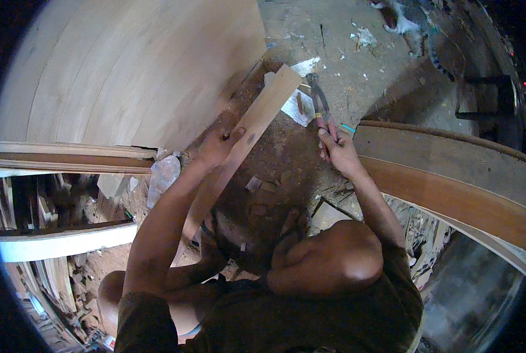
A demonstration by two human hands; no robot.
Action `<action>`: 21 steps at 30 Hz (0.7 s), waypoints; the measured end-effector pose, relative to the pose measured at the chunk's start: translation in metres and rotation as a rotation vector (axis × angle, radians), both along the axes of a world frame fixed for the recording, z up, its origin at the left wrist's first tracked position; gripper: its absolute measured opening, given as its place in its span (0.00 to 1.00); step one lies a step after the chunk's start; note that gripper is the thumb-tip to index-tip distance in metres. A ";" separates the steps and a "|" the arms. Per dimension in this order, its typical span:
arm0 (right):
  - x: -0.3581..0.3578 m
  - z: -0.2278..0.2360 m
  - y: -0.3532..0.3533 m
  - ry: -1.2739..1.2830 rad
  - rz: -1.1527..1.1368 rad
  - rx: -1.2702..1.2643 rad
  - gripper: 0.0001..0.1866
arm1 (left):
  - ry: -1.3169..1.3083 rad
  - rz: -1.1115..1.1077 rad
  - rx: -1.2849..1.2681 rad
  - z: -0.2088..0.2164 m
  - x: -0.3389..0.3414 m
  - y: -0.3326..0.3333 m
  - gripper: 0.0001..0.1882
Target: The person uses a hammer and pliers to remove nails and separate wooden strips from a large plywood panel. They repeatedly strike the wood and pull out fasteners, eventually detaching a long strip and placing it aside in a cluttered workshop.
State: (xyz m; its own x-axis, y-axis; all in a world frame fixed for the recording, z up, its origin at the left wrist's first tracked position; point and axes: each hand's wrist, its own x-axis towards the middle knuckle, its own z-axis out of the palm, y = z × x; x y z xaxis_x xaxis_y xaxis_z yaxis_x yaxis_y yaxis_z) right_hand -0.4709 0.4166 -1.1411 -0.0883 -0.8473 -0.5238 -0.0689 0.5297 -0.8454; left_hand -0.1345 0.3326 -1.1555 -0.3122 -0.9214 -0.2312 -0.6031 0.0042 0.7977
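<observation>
My left hand (pixel 217 150) grips a long, light wooden board (pixel 257 126) by its edge. The board slants from beside my legs up to the middle of the view, and a dark knot shows on its face. In my right hand (pixel 342 154) is a pair of pincers (pixel 323 105) with reddish handles, its metal head pointing away from me. Between the board's far end and the pincers, a crumpled white paper (pixel 301 116) lies on the ground, with a small wood piece (pixel 300 103) on it.
A large pale wood panel (pixel 139 65) leans at the far left. Stacked planks (pixel 69 160) lie left, and wide boards (pixel 445 170) stand right. A clear plastic bag (pixel 164 176) rests near my left arm. Wood scraps (pixel 259 209) litter the ground. A cat (pixel 410 25) is at the far right.
</observation>
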 end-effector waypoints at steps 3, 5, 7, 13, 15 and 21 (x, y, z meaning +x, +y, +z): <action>-0.001 -0.035 -0.007 0.073 -0.098 -0.042 0.18 | -0.200 0.037 0.173 -0.010 -0.030 -0.003 0.35; 0.006 -0.036 -0.017 0.107 -0.106 -0.045 0.18 | -0.138 0.153 -0.060 -0.060 -0.033 -0.005 0.35; 0.012 -0.028 -0.028 0.084 -0.133 -0.069 0.18 | -0.163 0.240 -0.150 -0.093 -0.041 -0.015 0.35; -0.030 -0.113 -0.042 0.501 0.037 -0.317 0.20 | -0.114 0.301 -0.152 -0.132 -0.075 -0.032 0.36; -0.023 -0.116 -0.048 0.561 0.025 -0.392 0.20 | -0.163 0.256 -0.036 -0.106 -0.074 -0.030 0.36; 0.005 -0.095 -0.080 0.661 -0.024 -0.112 0.24 | -0.405 0.137 0.051 -0.058 -0.079 -0.043 0.35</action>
State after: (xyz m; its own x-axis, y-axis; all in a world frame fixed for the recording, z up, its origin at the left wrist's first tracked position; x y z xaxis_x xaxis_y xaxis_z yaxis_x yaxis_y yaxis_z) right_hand -0.4655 0.3366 -1.2365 -0.3796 -0.8873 -0.2620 -0.5802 0.4489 -0.6796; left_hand -0.2131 0.2895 -1.2131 -0.0628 -0.9323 -0.3561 -0.8600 -0.1306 0.4934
